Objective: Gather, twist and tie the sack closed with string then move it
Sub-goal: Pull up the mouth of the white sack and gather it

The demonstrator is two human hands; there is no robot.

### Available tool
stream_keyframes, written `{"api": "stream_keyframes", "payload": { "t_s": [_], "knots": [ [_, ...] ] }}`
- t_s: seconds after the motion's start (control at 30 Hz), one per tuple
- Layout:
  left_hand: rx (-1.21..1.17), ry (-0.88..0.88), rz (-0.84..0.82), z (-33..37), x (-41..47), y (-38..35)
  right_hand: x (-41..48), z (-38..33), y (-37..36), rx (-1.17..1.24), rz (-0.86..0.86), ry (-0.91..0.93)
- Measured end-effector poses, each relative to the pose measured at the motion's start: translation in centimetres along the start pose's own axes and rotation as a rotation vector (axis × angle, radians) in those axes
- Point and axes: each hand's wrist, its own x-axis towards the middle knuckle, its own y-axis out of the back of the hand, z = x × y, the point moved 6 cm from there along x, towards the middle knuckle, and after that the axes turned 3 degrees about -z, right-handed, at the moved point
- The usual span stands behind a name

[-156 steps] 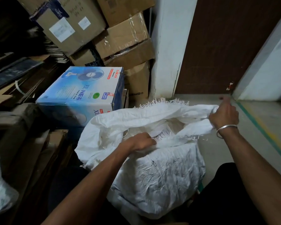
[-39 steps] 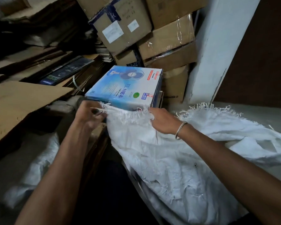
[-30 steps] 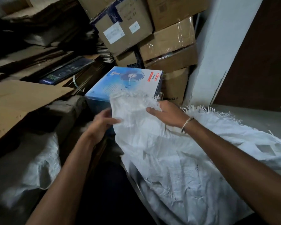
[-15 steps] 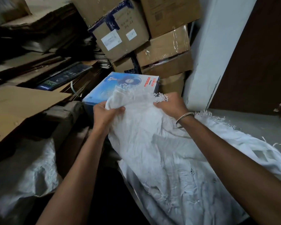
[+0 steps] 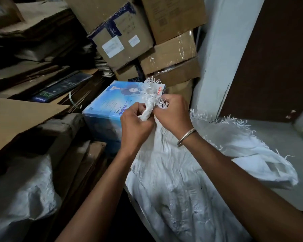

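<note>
A white woven sack [image 5: 178, 193] with frayed edges lies below me and runs off the bottom of the view. One corner of its mouth is bunched into a narrow neck [image 5: 150, 106] with a frayed tuft sticking up. My left hand [image 5: 135, 125] is closed around the lower part of that neck. My right hand [image 5: 173, 114], with a metal bangle on the wrist, pinches the neck from the right. The rest of the sack's mouth [image 5: 262, 154] lies loose and open to the right. No string is visible.
A blue fan box [image 5: 112, 105] sits right behind my hands. Stacked cardboard cartons [image 5: 147, 41] rise behind it. Flattened cardboard [image 5: 19, 117] and another white sack [image 5: 19, 194] lie at left. A white pillar [image 5: 222, 55] and a brown door [image 5: 276, 55] stand at right.
The spread top edge of the sack has been drawn together. My hands moved toward each other and now grip one tight bunch.
</note>
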Motion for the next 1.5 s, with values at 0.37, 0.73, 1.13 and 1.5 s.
{"api": "stream_keyframes", "payload": {
  "t_s": [0.37,0.73,1.13,1.5],
  "knots": [
    [-0.856,0.633,-0.419,-1.5,-0.9,-3.1,-1.0,2.0,-2.1,0.147,-0.369,-0.204],
    [-0.317,0.403,-0.423,-2.2,1.4,-0.5,-2.0,3.7,2.0,-0.210,-0.749,-0.199],
    [-0.053,0.382,-0.463,-2.7,1.9,-0.6,-0.6,6.7,5.9,-0.212,-0.464,-0.092],
    [-0.146,0.448,-0.407,-2.4,1.4,-1.8,-0.2,8.3,6.2,-0.069,-0.529,-0.331]
  ]
}}
